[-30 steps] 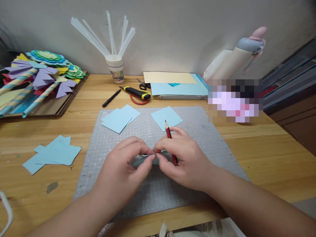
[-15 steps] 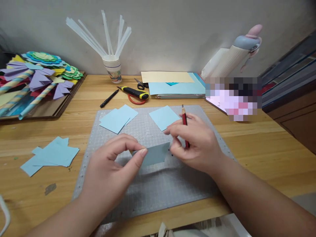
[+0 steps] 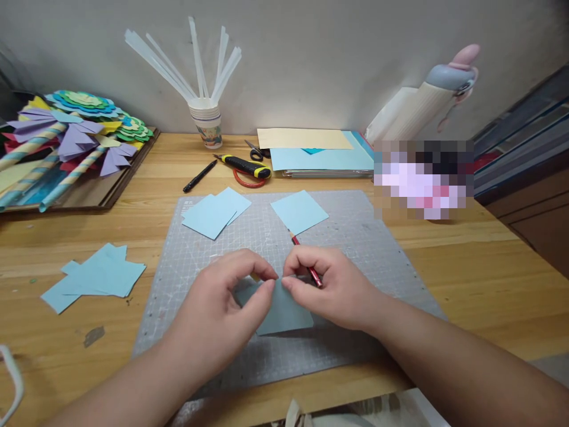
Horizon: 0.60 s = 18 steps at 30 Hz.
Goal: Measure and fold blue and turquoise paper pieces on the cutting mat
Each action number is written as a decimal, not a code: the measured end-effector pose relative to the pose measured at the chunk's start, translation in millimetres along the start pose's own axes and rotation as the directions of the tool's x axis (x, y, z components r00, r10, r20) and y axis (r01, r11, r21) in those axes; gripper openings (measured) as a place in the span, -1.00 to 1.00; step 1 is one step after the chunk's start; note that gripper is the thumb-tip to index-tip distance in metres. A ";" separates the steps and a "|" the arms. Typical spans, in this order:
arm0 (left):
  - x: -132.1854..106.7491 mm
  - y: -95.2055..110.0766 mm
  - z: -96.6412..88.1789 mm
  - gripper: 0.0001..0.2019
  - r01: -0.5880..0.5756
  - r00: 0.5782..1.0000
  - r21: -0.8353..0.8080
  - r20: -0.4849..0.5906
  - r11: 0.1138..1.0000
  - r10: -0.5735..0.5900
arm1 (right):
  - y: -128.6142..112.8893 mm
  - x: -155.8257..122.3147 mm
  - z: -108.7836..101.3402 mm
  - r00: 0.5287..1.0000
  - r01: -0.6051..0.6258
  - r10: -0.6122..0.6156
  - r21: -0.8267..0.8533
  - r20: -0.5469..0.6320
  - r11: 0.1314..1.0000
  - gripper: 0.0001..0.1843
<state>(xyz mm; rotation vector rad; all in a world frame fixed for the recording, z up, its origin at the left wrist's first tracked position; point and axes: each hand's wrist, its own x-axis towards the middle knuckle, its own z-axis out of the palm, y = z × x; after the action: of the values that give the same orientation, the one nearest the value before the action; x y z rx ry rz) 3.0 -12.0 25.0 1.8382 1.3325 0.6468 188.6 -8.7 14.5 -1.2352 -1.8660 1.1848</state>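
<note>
My left hand [image 3: 231,302] is closed, its thumb and forefinger pinching the top edge of a light blue paper piece [image 3: 284,311]. The paper tilts down towards me just above the grey cutting mat [image 3: 351,255]. A small yellowish bit shows behind the left fingers; what it is I cannot tell. In my right hand [image 3: 335,284] a red and black pencil [image 3: 296,240] lies between the fingers, point away from me. That hand's thumb and forefinger meet at the same paper edge, close beside the left fingertips.
On the mat lie a square blue paper [image 3: 300,210] and overlapping blue sheets [image 3: 211,216]; more blue pieces [image 3: 98,276] lie left. Behind are a black pen [image 3: 200,176], a yellow-black cutter [image 3: 244,166], scissors [image 3: 255,153], a paper cup [image 3: 208,127] of white strips and paper flowers [image 3: 84,107].
My right hand has moved left and down to the paper's edge. The pencil has swung from upright to lying forward. The paper has come nearer and turned its face up.
</note>
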 end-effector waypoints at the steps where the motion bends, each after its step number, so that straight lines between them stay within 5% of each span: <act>1: 0.2 0.9 0.3 -0.89 -0.030 0.999 0.030 0.015 0.999 0.030 | 0.0 -0.6 1.6 1.000 0.007 -0.007 0.000 0.017 1.000 -0.89; 8: -2.1 0.6 -1.0 -0.91 -0.062 0.998 0.137 -0.017 0.989 0.065 | 0.0 -2.3 5.2 0.995 0.099 -0.098 -0.013 0.015 0.995 -0.88; 18: 1.3 -4.6 -13.6 -0.93 0.144 0.979 0.041 -0.152 0.989 -0.137 | 13.1 3.3 -30.2 0.965 0.104 -0.048 0.210 -0.257 0.972 -0.86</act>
<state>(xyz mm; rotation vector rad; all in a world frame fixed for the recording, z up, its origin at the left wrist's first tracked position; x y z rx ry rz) -9.5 -6.2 29.1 1.7451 1.5750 0.6905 217.7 7.0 15.3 -1.1209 -1.5373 1.1051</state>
